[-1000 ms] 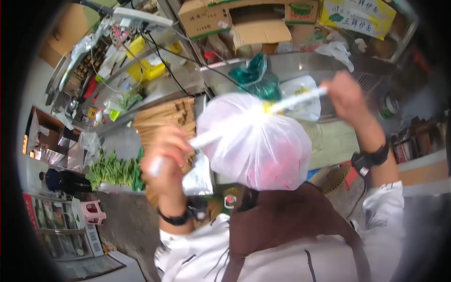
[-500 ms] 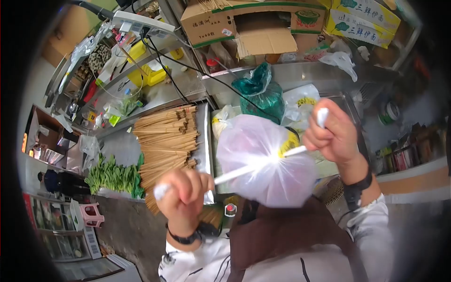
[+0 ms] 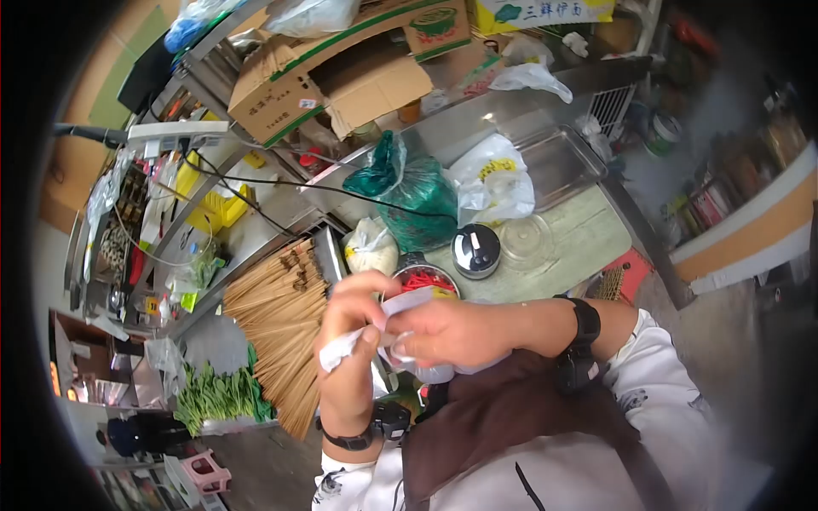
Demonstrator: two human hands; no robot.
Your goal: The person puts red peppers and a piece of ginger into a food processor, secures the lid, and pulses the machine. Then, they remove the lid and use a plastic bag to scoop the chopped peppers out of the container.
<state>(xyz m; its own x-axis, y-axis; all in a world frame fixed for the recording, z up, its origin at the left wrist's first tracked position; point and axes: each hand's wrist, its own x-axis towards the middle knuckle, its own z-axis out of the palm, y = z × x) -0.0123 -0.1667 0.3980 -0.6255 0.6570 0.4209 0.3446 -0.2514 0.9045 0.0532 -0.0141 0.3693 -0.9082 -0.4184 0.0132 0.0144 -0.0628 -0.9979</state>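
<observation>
My left hand (image 3: 348, 336) and my right hand (image 3: 452, 328) meet in front of my apron. Both have their fingers closed on the twisted ends of a white plastic bag (image 3: 411, 300). Most of the bag's body is hidden below my hands. Just beyond them stands a round container with red contents (image 3: 423, 279), partly covered by my fingers. Close to it are a shiny dark round lid (image 3: 475, 251) and a clear round lid (image 3: 526, 242).
Bundled wooden skewers (image 3: 277, 328) and leafy greens (image 3: 223, 396) lie at the left. A green bag (image 3: 419, 204), a small bag of pale contents (image 3: 371, 247) and a white bag (image 3: 498, 179) stand behind. A black cable (image 3: 281, 179) hangs across. A metal tray (image 3: 554, 166) sits at the right.
My hands, held apart with the bag's ends stretched between them, have come together lower down. The bag's full body has dropped largely out of sight. The view has turned and shifted right.
</observation>
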